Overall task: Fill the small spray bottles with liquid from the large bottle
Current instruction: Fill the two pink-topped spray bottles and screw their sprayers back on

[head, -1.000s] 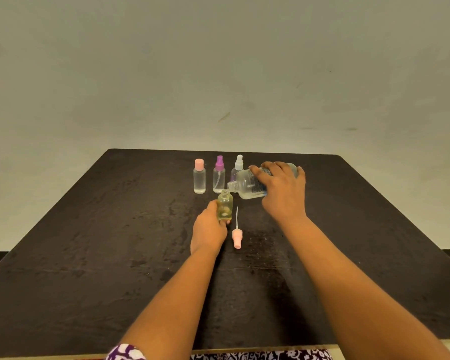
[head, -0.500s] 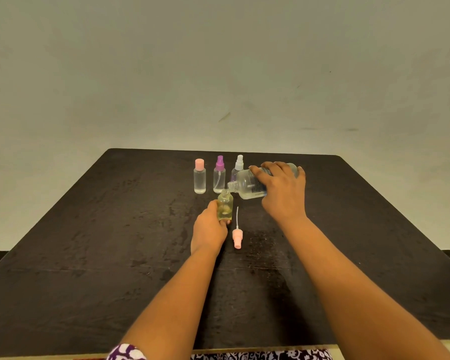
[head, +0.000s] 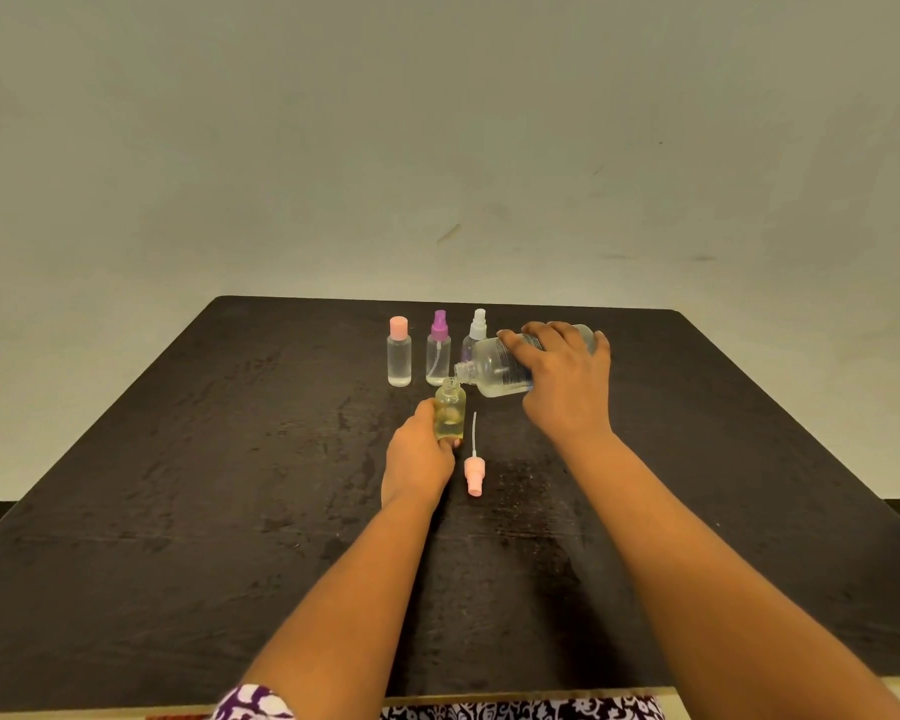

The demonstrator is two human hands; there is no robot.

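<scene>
My right hand [head: 562, 379] grips the large clear bottle [head: 494, 367], tipped on its side with its open mouth just above the neck of a small uncapped bottle [head: 450, 414]. That small bottle stands upright on the table and holds pale yellowish liquid. My left hand [head: 421, 454] is wrapped around its lower part. Its pink spray head [head: 474, 472], with a thin dip tube, lies on the table just to the right of my left hand.
Three small bottles stand in a row at the back: one with a pink cap [head: 399, 353], one with a purple sprayer [head: 438, 350], one with a white sprayer [head: 477, 330], partly behind the large bottle. The dark table [head: 178, 485] ends at a pale wall.
</scene>
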